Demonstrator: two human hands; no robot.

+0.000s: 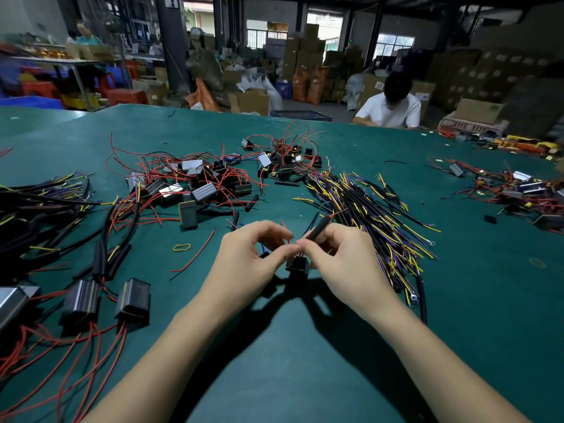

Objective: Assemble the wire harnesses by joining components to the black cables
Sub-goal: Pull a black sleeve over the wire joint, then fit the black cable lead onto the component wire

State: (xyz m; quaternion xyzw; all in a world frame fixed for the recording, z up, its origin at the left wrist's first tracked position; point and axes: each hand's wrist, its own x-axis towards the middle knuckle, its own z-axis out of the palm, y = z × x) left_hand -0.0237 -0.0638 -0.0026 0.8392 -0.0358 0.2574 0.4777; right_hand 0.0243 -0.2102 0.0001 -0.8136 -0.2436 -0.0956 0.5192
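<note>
A person in a white shirt [393, 109] sits at the far edge of a green bench [305, 377]. Behind, stacked cardboard boxes [305, 53], a blue crate [300, 115], red stools [126, 96].

A small black connector block [296, 265] sits at frame centre, held just above the green bench [305, 377], with thin red leads rising from its top. A black cable [317, 231] angles up and right from it (red tip exposed). Loose black cables [366, 209] with yellow and purple conductors lie fanned at centre right. Finned black modules [195, 190] with red wires are heaped at upper centre left.
</note>
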